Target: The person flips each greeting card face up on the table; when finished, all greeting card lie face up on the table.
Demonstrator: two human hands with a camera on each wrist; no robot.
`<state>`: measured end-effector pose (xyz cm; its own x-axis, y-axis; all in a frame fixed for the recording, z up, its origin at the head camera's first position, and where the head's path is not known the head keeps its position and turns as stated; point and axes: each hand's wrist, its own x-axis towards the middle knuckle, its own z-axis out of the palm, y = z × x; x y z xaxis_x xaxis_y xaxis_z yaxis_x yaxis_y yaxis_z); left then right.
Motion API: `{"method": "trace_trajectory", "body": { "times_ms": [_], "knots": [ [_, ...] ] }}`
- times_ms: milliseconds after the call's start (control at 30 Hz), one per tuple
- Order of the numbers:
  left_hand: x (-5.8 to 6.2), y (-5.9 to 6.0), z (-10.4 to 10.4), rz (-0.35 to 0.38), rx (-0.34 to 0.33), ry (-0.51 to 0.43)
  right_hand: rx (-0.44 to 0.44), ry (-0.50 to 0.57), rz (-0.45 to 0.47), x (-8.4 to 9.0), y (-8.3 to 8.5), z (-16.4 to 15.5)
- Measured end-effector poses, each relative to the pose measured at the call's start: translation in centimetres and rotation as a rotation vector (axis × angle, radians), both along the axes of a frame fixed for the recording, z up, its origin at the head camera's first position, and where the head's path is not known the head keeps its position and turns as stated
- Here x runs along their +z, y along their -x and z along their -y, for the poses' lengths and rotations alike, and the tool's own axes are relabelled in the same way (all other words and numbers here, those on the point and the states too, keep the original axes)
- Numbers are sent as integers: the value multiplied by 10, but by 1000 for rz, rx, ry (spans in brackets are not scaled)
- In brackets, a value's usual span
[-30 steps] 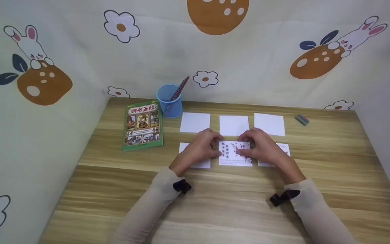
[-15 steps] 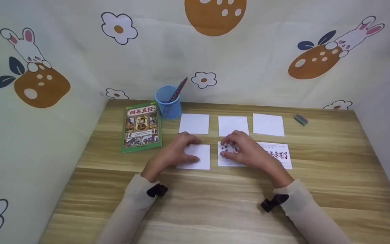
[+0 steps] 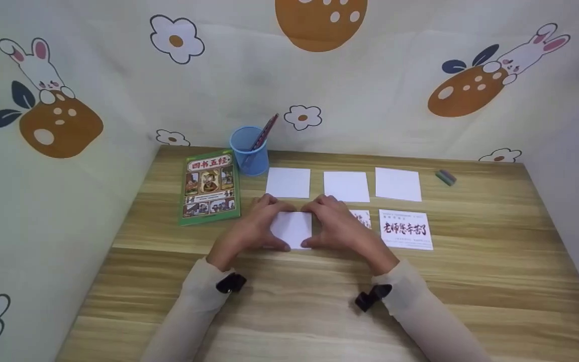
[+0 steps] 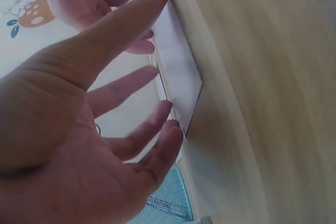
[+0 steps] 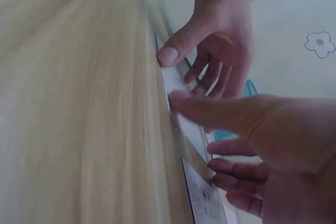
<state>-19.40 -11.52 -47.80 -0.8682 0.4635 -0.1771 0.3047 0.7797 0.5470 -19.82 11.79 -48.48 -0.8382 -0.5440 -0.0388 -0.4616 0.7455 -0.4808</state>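
Tabletop [image 3: 319,311]: bare wood lies between you and the near edge.
Blank card [image 3: 292,229]: front row, left of centre.
Left hand [image 3: 249,229]: fingers extended, thumb on the card's near edge.
Right hand [image 3: 337,229]: the same, opposite side.
Printed card [image 3: 405,230]: just rightward.

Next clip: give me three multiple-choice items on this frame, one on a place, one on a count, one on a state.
1. Where is the blue pen cup?
A. right of the book
B. at the near table edge
C. on the eraser

2. How many blank cards fill the far row?
A. one
B. three
C. five

3. How is the card between both hands lying?
A. printed side up
B. blank side up
C. folded in half

Key: 1 A, it stands beside the green book. 2 B, three white squares lie there. 3 B, the card shows plain white between left hand and right hand.
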Motion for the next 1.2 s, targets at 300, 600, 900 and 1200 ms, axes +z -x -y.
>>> {"method": "trace_trajectory", "body": {
  "times_ms": [300,600,900,1200],
  "knots": [
    [-1,-1,0,-12,19,-9,-1,6,25,-7,1,-1],
    [-2,4,12,-36,-34,-21,18,37,51,-7,0,-3],
    [-1,11,21,7,-40,-27,8,86,44,-7,0,-6],
    [11,18,23,50,-28,-382,-17,58,-46,-4,-3,-1]
  ]
}}
